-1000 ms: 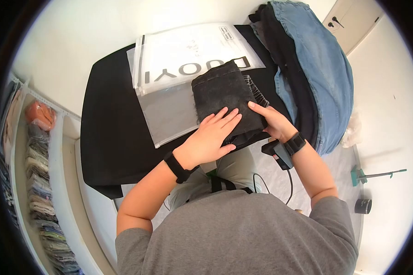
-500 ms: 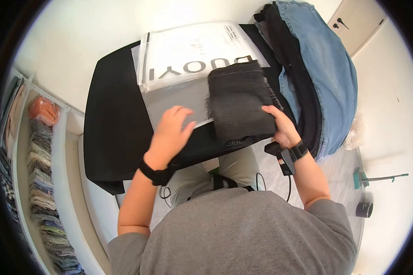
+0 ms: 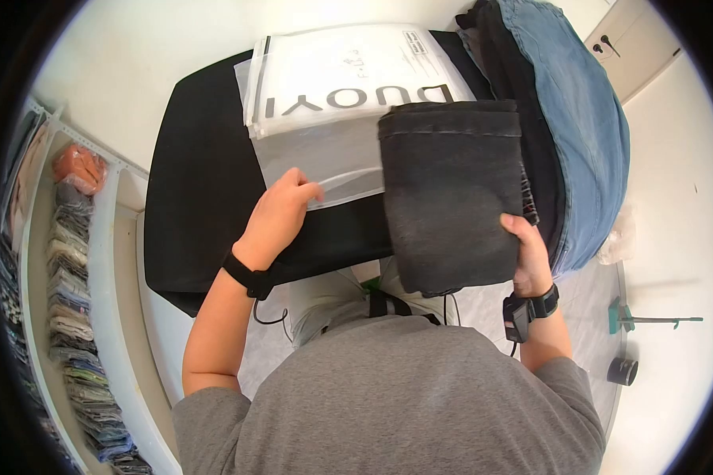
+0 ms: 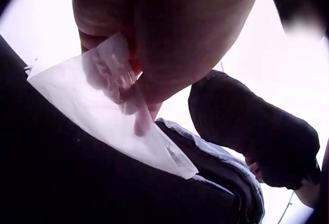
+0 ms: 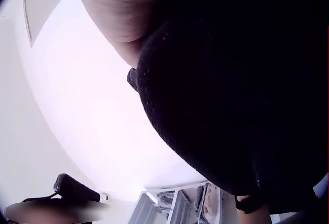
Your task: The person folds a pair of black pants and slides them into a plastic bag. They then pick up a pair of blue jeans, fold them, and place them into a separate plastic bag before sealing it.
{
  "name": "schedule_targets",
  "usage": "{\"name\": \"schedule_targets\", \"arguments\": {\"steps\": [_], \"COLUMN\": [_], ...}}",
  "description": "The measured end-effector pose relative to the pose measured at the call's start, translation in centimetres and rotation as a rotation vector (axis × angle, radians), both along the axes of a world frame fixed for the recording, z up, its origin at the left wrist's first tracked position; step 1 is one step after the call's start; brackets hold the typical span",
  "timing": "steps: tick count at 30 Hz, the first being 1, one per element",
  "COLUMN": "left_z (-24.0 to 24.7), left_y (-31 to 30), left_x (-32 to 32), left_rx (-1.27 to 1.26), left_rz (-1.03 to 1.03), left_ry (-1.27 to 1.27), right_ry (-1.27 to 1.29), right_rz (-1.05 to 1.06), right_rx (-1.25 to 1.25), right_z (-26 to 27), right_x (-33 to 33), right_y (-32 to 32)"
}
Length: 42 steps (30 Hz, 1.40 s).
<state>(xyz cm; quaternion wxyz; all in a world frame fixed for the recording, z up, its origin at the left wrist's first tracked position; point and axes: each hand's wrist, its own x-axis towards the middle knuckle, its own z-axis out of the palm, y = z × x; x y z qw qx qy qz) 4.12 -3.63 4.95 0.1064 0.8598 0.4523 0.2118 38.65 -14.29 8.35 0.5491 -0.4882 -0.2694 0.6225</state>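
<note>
My right hand [image 3: 533,253] grips the right edge of a folded pair of black jeans [image 3: 451,198], thumb on top and fingers hidden beneath. The bundle is held up at the table's front, overlapping the printed bags in the head view. My left hand [image 3: 276,210] pinches the near edge of a clear plastic bag [image 3: 317,158]. From the left wrist view, the lifted plastic [image 4: 87,100] shows fingers through it. Dark denim [image 5: 221,111] fills most of the right wrist view.
White bags [image 3: 325,71] printed DUOYI lie stacked on the black-covered table [image 3: 198,174]. A heap of blue and black jeans [image 3: 586,142] hangs over its right side. Shelves [image 3: 79,317] of packed clothes stand at left; a green-headed tool [image 3: 618,317] is at right.
My left hand has left the jeans, moved left and taken hold of the bag's near edge. My right hand has carried the jeans rightward and closer to my body.
</note>
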Motion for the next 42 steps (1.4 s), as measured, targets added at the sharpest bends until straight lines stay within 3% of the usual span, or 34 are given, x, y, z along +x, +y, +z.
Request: {"name": "schedule_targets", "arguments": {"steps": [5,11,15,19,21,24,28,34,38,41,42], "left_z": [0.3,4.2,5.2,6.2,6.6,7.0,8.0,9.5,9.5,9.5,9.5], "left_y": [2.0,2.1,2.2,0.6,0.1,0.8,1.5,-1.6,-2.1,-2.3,-2.7], "left_x": [-0.3,1.7,2.6,3.5,4.1,4.8,5.5,7.3,8.3,9.2,9.3], "left_rx": [0.195,0.265,0.237,0.284,0.353,0.387,0.425,0.318,0.308,0.312,0.297], "left_rz": [-0.094,-0.078,-0.160,-0.238,-0.192,-0.177,-0.238,-0.385,-0.440,-0.532,-0.567], "left_ry": [-0.096,-0.221,-0.166,-0.157,-0.117,-0.129,-0.181,-0.024,0.025,0.011,-0.019], "right_ry": [-0.021,0.042,0.018,0.058,-0.109,-0.282,-0.159,-0.102,-0.304,-0.345,-0.252], "right_rz": [0.043,0.205,0.320,0.327,0.237,0.267,0.276,0.164,0.162,0.300,0.334], "right_rx": [0.068,0.088,0.033,0.036,0.201,0.304,0.129,0.213,0.247,0.445,0.289], "right_z": [-0.6,-1.1,-1.6,-1.3,-0.6,-0.1,1.5,1.9,2.3,1.2,1.8], "right_x": [-3.3,-5.1,-5.1,-5.4,-6.1,-7.0,-6.9,-6.5,-7.3,-7.0,-6.9], "right_y": [0.7,1.4,2.5,3.7,4.0,4.6,6.1,7.9,9.1,11.0,11.6]}}
